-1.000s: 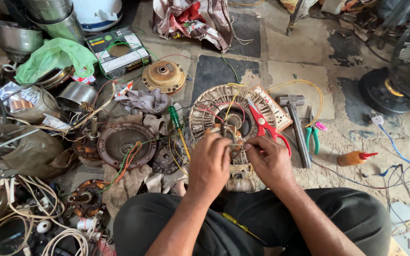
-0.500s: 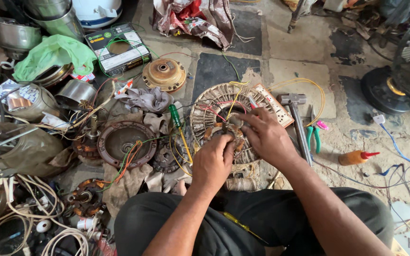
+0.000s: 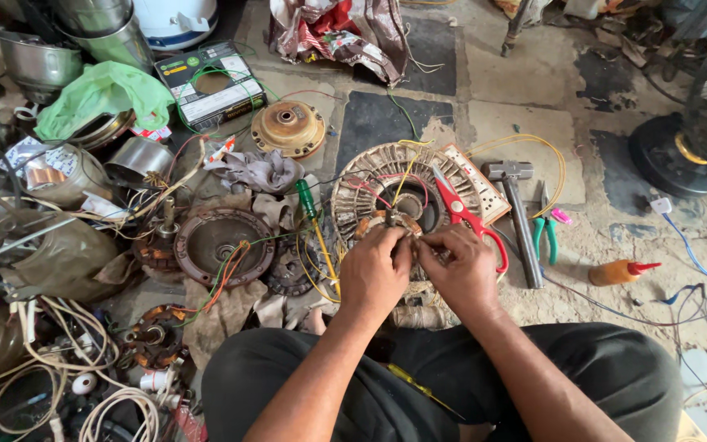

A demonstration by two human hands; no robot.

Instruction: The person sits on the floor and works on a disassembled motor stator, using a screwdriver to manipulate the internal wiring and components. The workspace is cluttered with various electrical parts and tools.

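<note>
While both hands meet over a round motor stator [image 3: 386,192] on the floor, the fingers pinch at its wiring.

Left hand [image 3: 376,274] and right hand [image 3: 461,270] sit close together, fingertips nearly touching, closed on thin wires at the near edge of the stator's centre (just what they grip is too small to tell). Red-handled scissors [image 3: 470,219] lie across the stator's right side, just beyond the right hand. A hammer [image 3: 520,214] and green-handled pliers [image 3: 545,232] lie to the right, an orange squeeze bottle [image 3: 613,272] farther out. A green-handled screwdriver [image 3: 314,227] lies to the left, beside a rusty round motor cover [image 3: 222,244].
</note>
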